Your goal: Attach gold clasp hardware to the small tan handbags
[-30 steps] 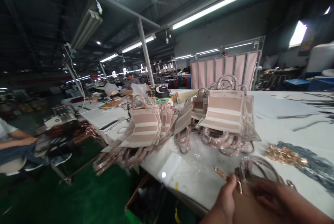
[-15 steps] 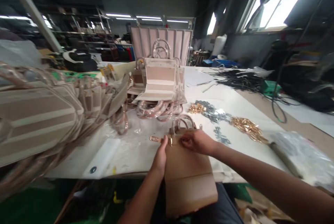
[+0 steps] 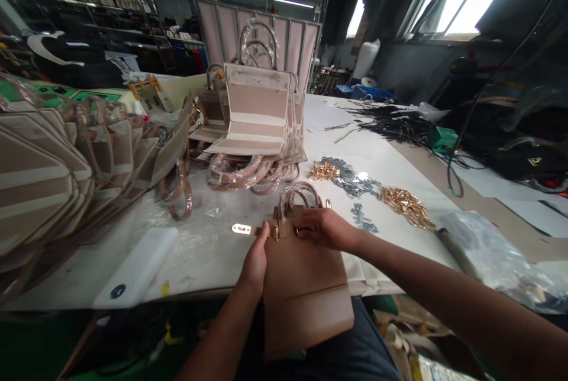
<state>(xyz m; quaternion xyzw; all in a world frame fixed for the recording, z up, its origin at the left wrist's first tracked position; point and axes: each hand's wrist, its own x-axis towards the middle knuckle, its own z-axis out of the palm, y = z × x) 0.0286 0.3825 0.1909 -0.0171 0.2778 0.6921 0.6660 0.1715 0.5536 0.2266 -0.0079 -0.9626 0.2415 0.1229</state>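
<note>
A tan handbag [image 3: 306, 286] leans over the table's front edge onto the lap, its two plastic-wrapped handles [image 3: 299, 194] pointing away. My left hand [image 3: 255, 260] grips the bag's left side, thumb up beside a gold buckle [image 3: 276, 232]. Left of that thumb a strap with a bright gold end plate [image 3: 242, 229] sticks out. My right hand [image 3: 326, 229] rests on the bag's upper front, fingers bent around a small dark, shiny piece too small to name. Another gold fitting [image 3: 328, 204] shows at the bag's upper right.
Unfinished bag panels with wrapped handles stand at centre [image 3: 257, 103] and left [image 3: 35, 174]. Gold metal pieces [image 3: 406, 206] and grey ones [image 3: 352, 178] lie to the right. A white block [image 3: 135, 268] sits front left; a plastic-wrapped bundle [image 3: 501, 257] is at right.
The view has turned, so the bag and hands appear further left. My right hand's fingers are more extended, and a small shiny piece now shows at their tips. The strap's plate catches more light.
</note>
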